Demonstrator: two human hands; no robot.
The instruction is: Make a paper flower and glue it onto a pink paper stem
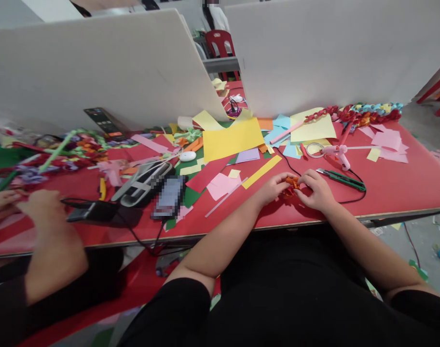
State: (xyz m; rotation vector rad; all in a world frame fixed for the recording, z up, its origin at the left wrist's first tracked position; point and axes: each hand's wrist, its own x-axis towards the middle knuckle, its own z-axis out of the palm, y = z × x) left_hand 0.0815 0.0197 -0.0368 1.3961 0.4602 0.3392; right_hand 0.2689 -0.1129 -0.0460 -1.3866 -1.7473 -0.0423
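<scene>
Close to the table's front edge, my left hand and my right hand meet over a small crumpled orange and red paper piece. The fingers of both hands are pinched on it, one from each side. Part of the paper is hidden behind my fingertips. Just right of my right hand lies a green box cutter. Beyond it rests a pink glue gun with a black cord. A yellow paper strip and a thin lilac strip lie to the left of my left hand.
Coloured paper sheets and paper chains cover the back of the red table. White boards stand behind. At left are a phone, a grey case, cords and a co-worker's hands.
</scene>
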